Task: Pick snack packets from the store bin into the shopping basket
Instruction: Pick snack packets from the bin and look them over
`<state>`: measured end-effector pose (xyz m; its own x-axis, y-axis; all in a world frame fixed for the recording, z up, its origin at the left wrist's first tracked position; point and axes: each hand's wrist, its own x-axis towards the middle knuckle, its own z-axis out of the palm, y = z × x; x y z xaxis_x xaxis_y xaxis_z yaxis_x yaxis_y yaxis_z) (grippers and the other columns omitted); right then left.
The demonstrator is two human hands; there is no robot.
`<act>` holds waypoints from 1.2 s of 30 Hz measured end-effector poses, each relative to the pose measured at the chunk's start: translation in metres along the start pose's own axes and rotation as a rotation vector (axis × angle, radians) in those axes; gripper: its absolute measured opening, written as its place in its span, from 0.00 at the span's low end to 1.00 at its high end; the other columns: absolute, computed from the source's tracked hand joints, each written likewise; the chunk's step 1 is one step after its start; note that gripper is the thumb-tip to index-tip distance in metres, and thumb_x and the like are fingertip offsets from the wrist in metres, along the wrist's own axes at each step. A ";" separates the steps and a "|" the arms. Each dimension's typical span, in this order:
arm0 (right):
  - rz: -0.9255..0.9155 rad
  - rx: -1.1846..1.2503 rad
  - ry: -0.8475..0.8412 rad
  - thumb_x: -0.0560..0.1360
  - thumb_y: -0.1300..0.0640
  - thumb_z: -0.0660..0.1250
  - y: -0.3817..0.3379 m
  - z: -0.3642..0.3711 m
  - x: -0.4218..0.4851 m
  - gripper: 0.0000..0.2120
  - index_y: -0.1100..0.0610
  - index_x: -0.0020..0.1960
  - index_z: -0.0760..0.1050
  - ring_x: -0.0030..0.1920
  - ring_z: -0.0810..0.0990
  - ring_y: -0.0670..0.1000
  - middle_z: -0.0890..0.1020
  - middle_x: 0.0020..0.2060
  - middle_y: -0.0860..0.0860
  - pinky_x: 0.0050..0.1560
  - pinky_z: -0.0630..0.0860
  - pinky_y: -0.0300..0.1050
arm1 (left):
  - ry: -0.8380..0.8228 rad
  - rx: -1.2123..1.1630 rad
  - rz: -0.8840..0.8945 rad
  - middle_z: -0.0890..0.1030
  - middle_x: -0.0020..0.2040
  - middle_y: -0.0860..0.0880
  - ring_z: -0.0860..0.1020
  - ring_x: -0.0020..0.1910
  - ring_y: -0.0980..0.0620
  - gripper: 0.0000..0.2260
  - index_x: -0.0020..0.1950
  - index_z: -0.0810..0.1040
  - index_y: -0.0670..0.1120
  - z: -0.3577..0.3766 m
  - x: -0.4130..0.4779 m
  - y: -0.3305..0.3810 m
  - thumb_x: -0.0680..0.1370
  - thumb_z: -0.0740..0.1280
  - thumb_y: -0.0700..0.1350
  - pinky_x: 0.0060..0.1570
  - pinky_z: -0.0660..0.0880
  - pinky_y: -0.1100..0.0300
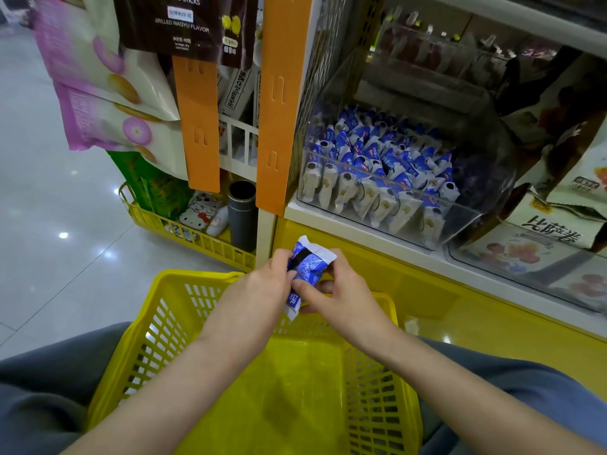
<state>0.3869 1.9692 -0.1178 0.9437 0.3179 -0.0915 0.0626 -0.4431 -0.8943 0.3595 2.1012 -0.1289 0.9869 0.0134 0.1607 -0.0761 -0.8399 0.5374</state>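
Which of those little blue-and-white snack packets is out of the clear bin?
The blue-and-white snack packet gripped by both hands above the yellow plastic basket; the others sit in the clear plastic bin.

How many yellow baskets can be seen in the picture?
2. The shopping basket sits in the person's lap, under both hands. A smaller yellow wire basket stands on the floor left of the shelf, holding small goods.

A shop is shown. Clear bins full of identical blue-and-white packets are set on a shelf. Snack bags are hung from orange display strips, a yellow basket is placed below, and a glossy tiled floor is seen.
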 end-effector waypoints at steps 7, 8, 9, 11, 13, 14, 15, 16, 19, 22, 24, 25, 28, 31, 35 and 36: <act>-0.040 -0.076 -0.043 0.73 0.56 0.67 0.004 0.001 0.000 0.12 0.54 0.53 0.67 0.46 0.81 0.55 0.80 0.47 0.53 0.47 0.78 0.59 | -0.023 0.111 0.063 0.77 0.50 0.49 0.78 0.48 0.47 0.06 0.57 0.66 0.47 -0.005 -0.002 0.002 0.81 0.57 0.45 0.38 0.70 0.58; -0.043 -0.082 -0.044 0.73 0.55 0.67 0.004 0.001 0.000 0.13 0.54 0.54 0.67 0.46 0.81 0.54 0.80 0.47 0.52 0.47 0.78 0.59 | -0.030 0.083 0.053 0.77 0.50 0.48 0.77 0.48 0.46 0.05 0.56 0.66 0.46 -0.006 -0.002 0.002 0.81 0.58 0.43 0.40 0.72 0.55; -0.050 -0.087 -0.046 0.73 0.55 0.67 0.004 0.001 0.000 0.13 0.55 0.54 0.67 0.46 0.81 0.53 0.80 0.47 0.52 0.47 0.78 0.58 | -0.025 0.055 0.048 0.78 0.50 0.47 0.77 0.47 0.46 0.05 0.56 0.67 0.46 -0.006 -0.002 0.002 0.81 0.58 0.43 0.41 0.73 0.53; -0.083 -0.118 -0.046 0.73 0.55 0.68 0.006 0.000 0.000 0.13 0.54 0.53 0.66 0.45 0.81 0.51 0.80 0.46 0.50 0.46 0.79 0.53 | 0.021 0.025 0.050 0.78 0.49 0.48 0.78 0.47 0.46 0.06 0.56 0.68 0.45 -0.007 -0.002 0.003 0.81 0.57 0.45 0.41 0.74 0.52; -0.139 -0.193 -0.046 0.73 0.55 0.68 0.008 -0.001 0.000 0.13 0.51 0.53 0.65 0.45 0.79 0.47 0.79 0.46 0.48 0.43 0.77 0.42 | 0.065 0.027 0.046 0.79 0.47 0.49 0.78 0.46 0.47 0.10 0.55 0.70 0.46 -0.008 -0.001 0.003 0.81 0.54 0.50 0.38 0.72 0.55; -0.165 -0.230 -0.046 0.73 0.56 0.68 0.008 -0.001 -0.001 0.14 0.49 0.52 0.65 0.45 0.78 0.46 0.78 0.46 0.48 0.41 0.75 0.39 | 0.074 0.044 0.057 0.79 0.46 0.49 0.78 0.45 0.47 0.11 0.53 0.70 0.46 -0.008 -0.001 0.002 0.81 0.53 0.51 0.36 0.70 0.57; -0.182 -0.257 -0.046 0.73 0.55 0.68 0.009 -0.001 -0.001 0.13 0.49 0.52 0.64 0.45 0.77 0.44 0.77 0.46 0.47 0.40 0.75 0.37 | 0.078 0.049 0.071 0.78 0.44 0.49 0.78 0.43 0.47 0.10 0.51 0.69 0.46 -0.007 0.000 0.002 0.81 0.52 0.50 0.34 0.67 0.57; -0.191 -0.271 -0.045 0.73 0.55 0.68 0.009 -0.001 -0.002 0.13 0.49 0.52 0.65 0.45 0.76 0.43 0.77 0.46 0.47 0.39 0.74 0.36 | 0.082 0.034 0.079 0.76 0.41 0.50 0.77 0.41 0.46 0.09 0.48 0.67 0.47 -0.006 0.000 0.001 0.81 0.52 0.50 0.32 0.65 0.58; -0.195 -0.231 -0.048 0.73 0.54 0.68 0.009 -0.001 -0.003 0.13 0.47 0.51 0.65 0.43 0.77 0.40 0.77 0.50 0.44 0.38 0.72 0.31 | 0.106 -0.104 0.047 0.70 0.33 0.52 0.71 0.32 0.47 0.08 0.42 0.65 0.47 -0.004 0.001 -0.002 0.80 0.55 0.47 0.30 0.60 0.58; -0.126 0.027 -0.092 0.75 0.52 0.66 0.002 -0.003 -0.004 0.10 0.42 0.52 0.67 0.45 0.79 0.40 0.76 0.52 0.39 0.44 0.76 0.35 | 0.147 -0.264 -0.016 0.71 0.29 0.53 0.71 0.29 0.53 0.09 0.40 0.68 0.49 -0.004 0.005 -0.004 0.80 0.58 0.43 0.28 0.65 0.61; -0.057 0.196 -0.094 0.77 0.54 0.62 -0.002 -0.007 -0.002 0.08 0.45 0.54 0.68 0.47 0.79 0.46 0.77 0.53 0.43 0.49 0.78 0.42 | 0.112 -0.430 -0.099 0.77 0.32 0.49 0.76 0.34 0.50 0.10 0.41 0.72 0.47 -0.006 0.011 -0.005 0.81 0.58 0.43 0.35 0.76 0.58; -0.023 0.236 -0.089 0.77 0.55 0.61 -0.005 -0.009 -0.001 0.09 0.47 0.56 0.68 0.46 0.79 0.47 0.77 0.54 0.46 0.46 0.78 0.41 | 0.072 -0.526 -0.148 0.79 0.36 0.45 0.79 0.38 0.46 0.10 0.42 0.74 0.45 -0.008 0.014 -0.005 0.81 0.57 0.42 0.41 0.78 0.49; 0.096 0.272 -0.110 0.77 0.58 0.62 -0.011 -0.016 0.002 0.17 0.54 0.65 0.64 0.37 0.78 0.45 0.78 0.50 0.50 0.34 0.74 0.34 | -0.043 -0.775 -0.269 0.82 0.41 0.43 0.82 0.42 0.48 0.13 0.43 0.78 0.47 -0.012 0.017 -0.001 0.81 0.55 0.40 0.41 0.80 0.52; 0.139 0.225 -0.131 0.76 0.58 0.63 -0.015 -0.023 0.004 0.14 0.59 0.61 0.71 0.30 0.73 0.42 0.79 0.42 0.51 0.27 0.67 0.32 | -0.112 -1.008 -0.408 0.83 0.35 0.50 0.81 0.33 0.58 0.15 0.43 0.79 0.48 -0.014 0.015 0.007 0.82 0.54 0.40 0.30 0.76 0.65; 0.173 0.242 -0.005 0.74 0.58 0.67 -0.017 -0.027 0.006 0.09 0.62 0.50 0.74 0.24 0.70 0.38 0.77 0.40 0.55 0.24 0.64 0.30 | -0.176 -1.231 -0.548 0.84 0.42 0.47 0.82 0.43 0.50 0.14 0.48 0.78 0.47 -0.016 0.017 0.013 0.81 0.55 0.50 0.44 0.78 0.56; 0.173 0.248 0.028 0.74 0.58 0.67 -0.017 -0.027 0.007 0.07 0.61 0.48 0.74 0.24 0.70 0.37 0.76 0.38 0.55 0.25 0.64 0.29 | -0.202 -1.211 -0.519 0.84 0.45 0.46 0.82 0.47 0.49 0.12 0.50 0.78 0.46 -0.017 0.015 0.015 0.80 0.58 0.50 0.48 0.77 0.55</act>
<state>0.4012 1.9564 -0.0911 0.9424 0.2303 -0.2427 -0.1780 -0.2689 -0.9466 0.3707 2.0980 -0.1044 0.9353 0.0148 -0.3536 0.3391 0.2482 0.9074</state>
